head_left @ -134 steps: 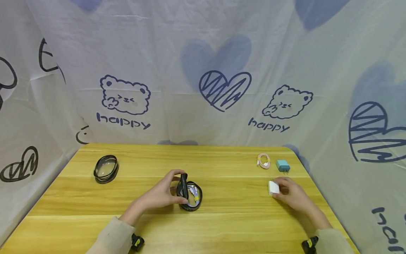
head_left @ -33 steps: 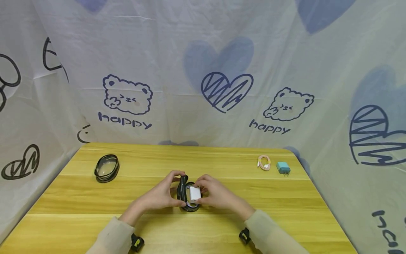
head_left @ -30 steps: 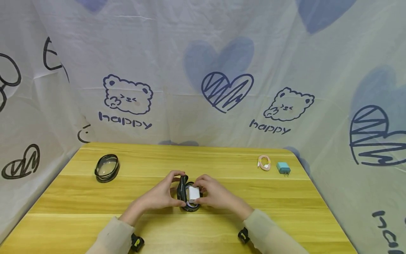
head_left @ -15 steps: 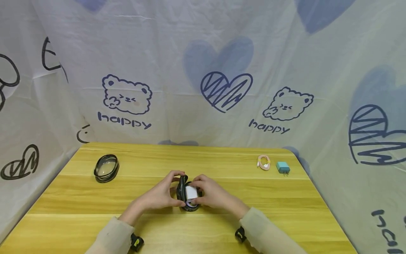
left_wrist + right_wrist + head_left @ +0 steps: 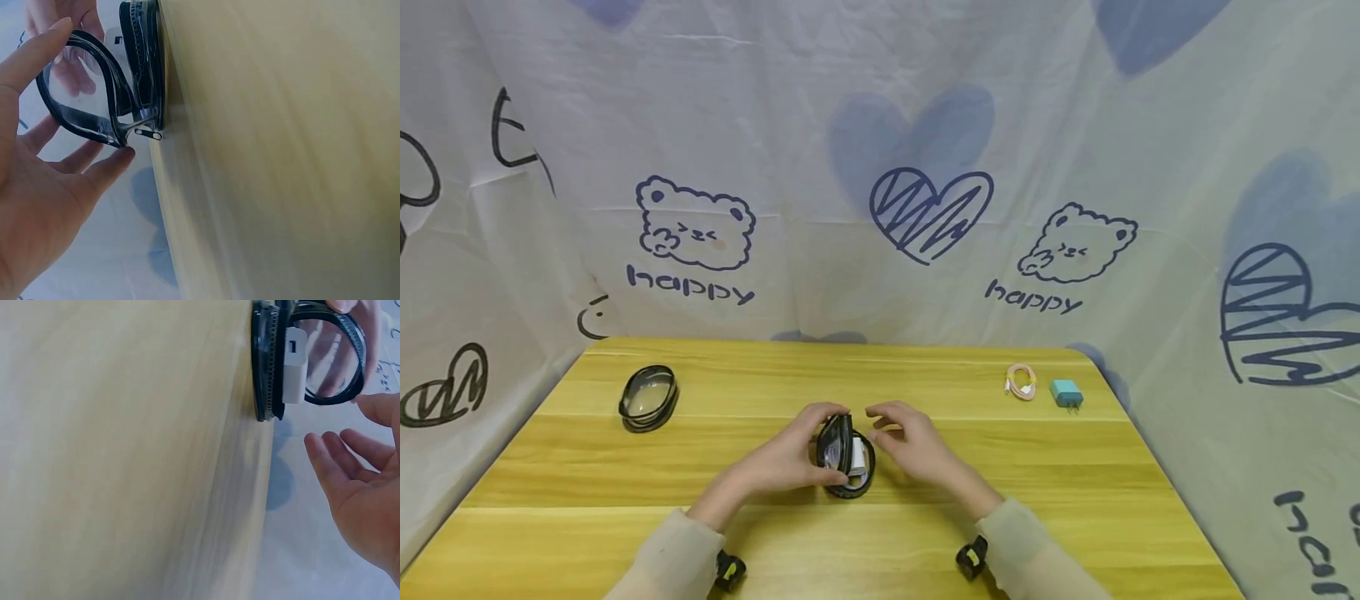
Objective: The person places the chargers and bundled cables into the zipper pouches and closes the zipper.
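White charger (image 5: 857, 454) left in pouch (image 5: 847, 467), right hand (image 5: 910, 446) let go, lid (image 5: 833, 440) tipping over it.

Wooden table (image 5: 925, 533) bears two round pouches (image 5: 847, 457) (image 5: 649, 397); pink cable (image 5: 1021, 381); teal charger (image 5: 1066, 392).

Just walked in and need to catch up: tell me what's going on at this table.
A person sits at a wooden table with a small round black zip case open in front of them. The left hand holds its clear lid up. A white charger sits inside the case, and the right hand hovers open just beside it, touching nothing. A second round case lies at far left; a pink cable and a teal plug lie at far right.
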